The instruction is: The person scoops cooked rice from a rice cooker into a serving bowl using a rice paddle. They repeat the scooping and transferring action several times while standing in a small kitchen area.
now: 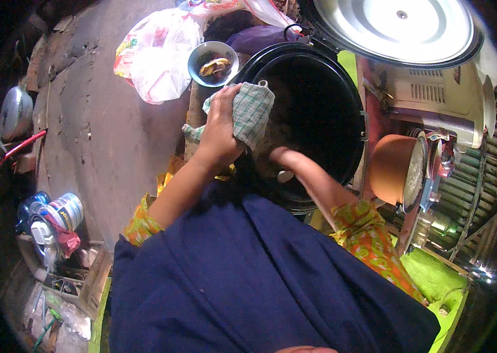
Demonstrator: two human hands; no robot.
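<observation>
A large round black cooker pot (319,110) stands before me with its metal-lined lid (389,26) raised at the upper right. My left hand (224,125) grips a green and white checked cloth (252,112) at the pot's left rim. My right hand (281,156) reaches into the dark near side of the pot; its fingers are lost in shadow. A small pale rounded end (285,176) shows just below that hand, and I cannot tell what it belongs to.
A bowl with food scraps (213,65) and a white plastic bag (162,57) lie beyond my left hand. On the right are an orange pot (394,170), a beige vented appliance (433,97) and a slatted rack (473,176). A wooden crate (94,282) stands at the lower left.
</observation>
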